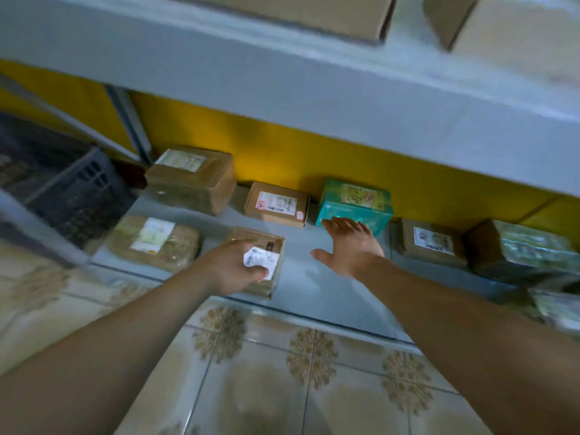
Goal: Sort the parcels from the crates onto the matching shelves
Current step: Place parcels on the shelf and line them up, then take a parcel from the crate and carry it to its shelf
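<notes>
Brown parcel (272,250) sits at the front edge of the low shelf (301,287), held in the curled grip of the left hand (229,269), while the right hand (351,249) spreads open and empty at its 3 o'clock; placing seems underway, release likely next.

Teal parcel (354,204); yellow wall (314,152); grey shelf (301,287); beige floral-patterned floor tiles (282,372).

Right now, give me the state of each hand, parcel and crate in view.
left hand, grip curled round the small brown parcel
small brown parcel, held at the lower shelf's front edge, label up
right hand, open, fingers spread, holding nothing, by the teal parcel
teal parcel, resting on the lower shelf against the yellow wall, label up
dark crate, at the left, contents blurred
</notes>
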Demonstrator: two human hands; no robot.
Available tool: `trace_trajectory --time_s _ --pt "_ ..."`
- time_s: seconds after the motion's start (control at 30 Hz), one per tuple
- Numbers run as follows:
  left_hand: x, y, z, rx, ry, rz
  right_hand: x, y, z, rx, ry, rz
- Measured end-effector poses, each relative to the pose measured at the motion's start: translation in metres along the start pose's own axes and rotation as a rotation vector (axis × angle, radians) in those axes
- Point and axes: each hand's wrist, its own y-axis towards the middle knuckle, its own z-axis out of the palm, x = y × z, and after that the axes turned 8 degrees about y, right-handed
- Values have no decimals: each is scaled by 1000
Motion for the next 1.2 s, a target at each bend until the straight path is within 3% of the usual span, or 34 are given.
trace_trajectory --time_s 0.17,0.3,0.67,0.9,1.2 --pt "-25 -156 -81 15 48 -71 89 -113 -95 111 100 -62" --pt "-40 -275 -138 1 141 -98 147 -210 -166 100 135 -99" --pt "-79 -501 -280 -227 246 66 264 -375 -360 -171 135 -85" --pt "-110 -548 -328 -369 326 100 271 -409 -427 -291 128 -106" --pt "-138 -519 -350 -405 407 89 242 -381 -460 -327 67 -147"
